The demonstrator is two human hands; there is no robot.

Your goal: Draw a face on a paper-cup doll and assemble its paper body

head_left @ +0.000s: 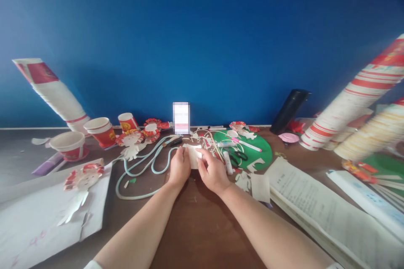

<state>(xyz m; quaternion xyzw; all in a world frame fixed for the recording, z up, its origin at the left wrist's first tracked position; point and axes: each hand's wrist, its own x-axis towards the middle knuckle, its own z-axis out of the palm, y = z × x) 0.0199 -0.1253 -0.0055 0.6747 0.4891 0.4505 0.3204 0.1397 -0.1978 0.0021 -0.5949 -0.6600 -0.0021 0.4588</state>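
Between my two hands is a small piece of white paper (194, 157), held over the middle of the brown table. My left hand (179, 167) grips its left side with closed fingers. On the right edge, my right hand (213, 170) pinches the paper between thumb and fingers. Just beyond my right hand lie black scissors (238, 158), a white tube (227, 163) and a pink-and-white marker (246, 144). A pale blue cable (142, 197) loops on the table left of my left hand.
Paper cups (97, 131) and a leaning cup stack (58, 98) stand at left; another tall stack (353, 96) leans at right. A green round mat (263, 147) carries scraps. An open book (312, 201) lies right, a white board (38, 218) with a paper figure left.
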